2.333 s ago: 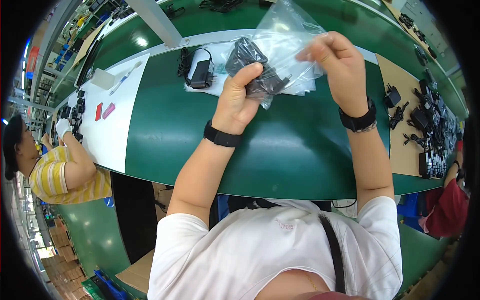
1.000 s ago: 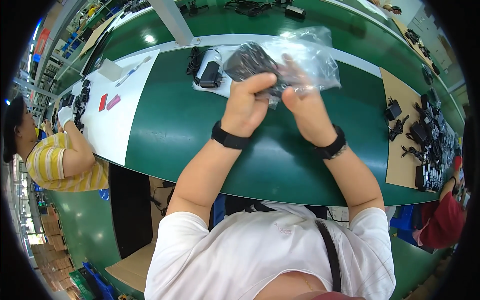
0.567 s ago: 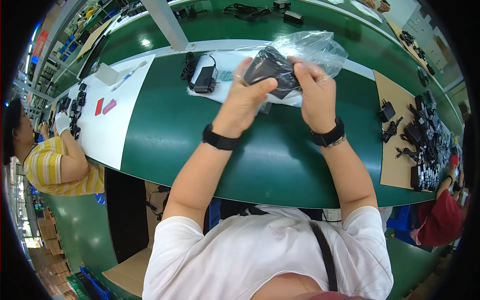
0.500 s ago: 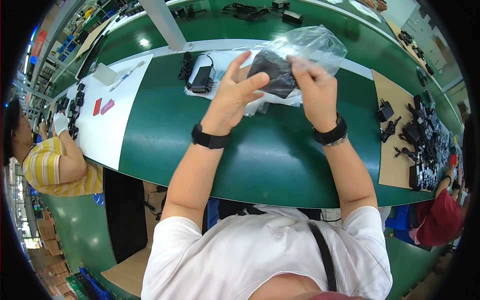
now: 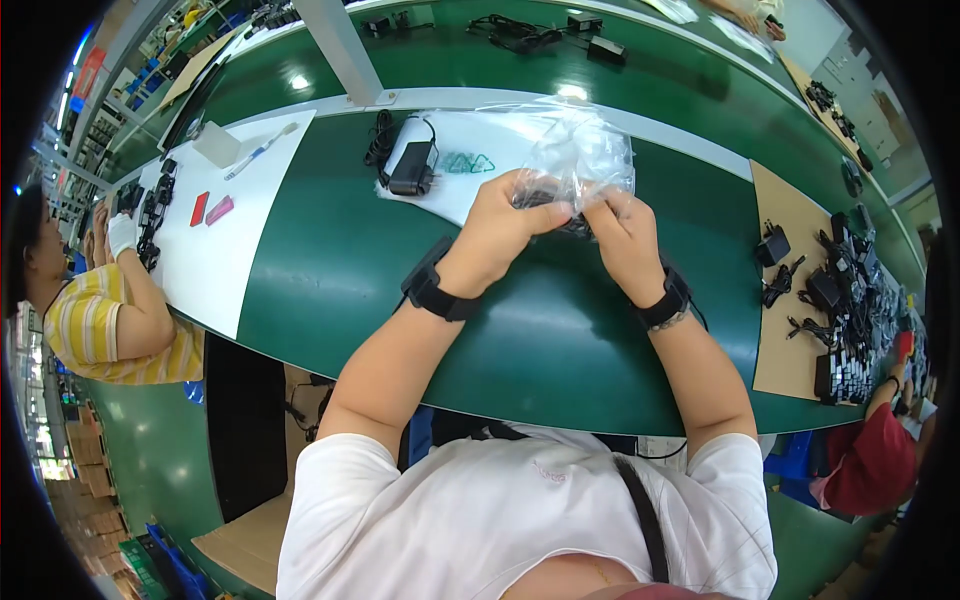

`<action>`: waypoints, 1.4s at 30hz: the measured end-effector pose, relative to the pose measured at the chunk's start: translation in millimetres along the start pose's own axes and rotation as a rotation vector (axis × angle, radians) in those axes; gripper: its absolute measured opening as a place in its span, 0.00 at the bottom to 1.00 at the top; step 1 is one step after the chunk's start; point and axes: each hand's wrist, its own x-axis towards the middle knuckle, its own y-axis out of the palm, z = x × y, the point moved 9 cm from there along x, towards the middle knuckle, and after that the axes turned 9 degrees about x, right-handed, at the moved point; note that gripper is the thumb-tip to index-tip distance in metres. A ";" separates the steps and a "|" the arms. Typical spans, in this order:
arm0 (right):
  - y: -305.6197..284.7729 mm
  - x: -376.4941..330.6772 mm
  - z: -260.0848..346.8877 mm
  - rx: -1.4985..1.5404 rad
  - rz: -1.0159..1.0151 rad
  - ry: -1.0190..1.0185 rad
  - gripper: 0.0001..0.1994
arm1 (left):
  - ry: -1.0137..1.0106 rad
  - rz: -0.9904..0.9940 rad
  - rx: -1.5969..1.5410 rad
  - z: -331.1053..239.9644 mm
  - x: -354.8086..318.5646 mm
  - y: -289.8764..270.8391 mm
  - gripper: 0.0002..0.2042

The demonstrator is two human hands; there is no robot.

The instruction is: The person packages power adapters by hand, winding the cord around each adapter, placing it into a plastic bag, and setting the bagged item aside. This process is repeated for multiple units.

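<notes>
A clear plastic bag (image 5: 583, 150) with something dark inside is held between my two hands, above the green table. My left hand (image 5: 508, 222) grips its lower left side, thumb on the front. My right hand (image 5: 625, 235) pinches the bag at the lower right, close to the left thumb. The dark content is mostly covered by my fingers and the crumpled plastic, so its kind cannot be made out. Left of the bag, a black power adapter (image 5: 411, 168) with a coiled cable (image 5: 379, 140) lies on white plastic sheeting (image 5: 455, 133).
A white board (image 5: 235, 205) on the left carries a red piece (image 5: 200, 208), a pink piece (image 5: 220, 209) and a brush (image 5: 262, 150). Cardboard (image 5: 777, 350) on the right bears many adapters and cables (image 5: 835, 290). A metal post (image 5: 340, 50) rises at the back. Co-workers sit at both sides.
Both hands have come together and drawn the bag down and left. My left hand, spread beside the bag before, has closed on it. The bag's loose end now points upward.
</notes>
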 end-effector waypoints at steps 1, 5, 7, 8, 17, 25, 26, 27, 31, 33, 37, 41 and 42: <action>-1.4 -2.2 -5.6 -0.066 0.022 0.047 0.12 | 0.005 0.001 0.004 0.6 -1.8 2.5 0.12; -8.6 -4.2 -20.5 0.032 -0.024 0.028 0.11 | 0.068 0.005 0.040 5.2 -3.2 8.2 0.11; -11.9 -7.2 -35.4 0.166 -0.097 0.181 0.11 | 0.132 -0.073 0.178 1.2 -6.0 11.2 0.12; -10.3 -9.0 -34.1 0.166 -0.100 0.184 0.11 | 0.128 -0.071 0.178 0.0 -5.6 14.9 0.12; 11.0 -9.8 -26.0 0.616 -0.126 0.410 0.22 | 0.380 -0.420 0.446 -18.6 -16.8 -16.8 0.14; 15.7 -12.9 -37.8 0.653 -0.021 0.428 0.19 | -0.132 -0.281 -0.178 22.3 0.2 -22.2 0.10; 14.1 -10.9 -33.5 0.579 0.007 0.354 0.17 | -0.132 -0.284 -0.181 24.4 0.4 -21.8 0.10; 13.5 -11.0 -33.4 0.577 0.010 0.355 0.17 | -0.085 -0.285 -0.137 22.3 1.1 -20.5 0.09; 13.7 -8.0 -16.7 0.569 0.089 0.217 0.14 | -0.048 -0.327 0.042 16.4 1.3 -22.8 0.09; 19.9 -4.6 -6.0 0.513 0.126 0.178 0.14 | 0.034 -0.374 0.186 3.1 -4.0 -30.3 0.08; 7.9 15.9 0.8 0.279 0.067 0.270 0.20 | 0.228 -0.456 0.370 -19.5 -10.7 -32.1 0.10; 22.2 20.0 -24.7 0.613 0.212 0.553 0.17 | 0.204 -0.534 0.267 -14.9 -5.1 -52.3 0.11; 19.6 21.7 -31.8 0.637 0.213 0.636 0.15 | 0.145 -0.512 0.114 -9.9 -2.0 -61.1 0.12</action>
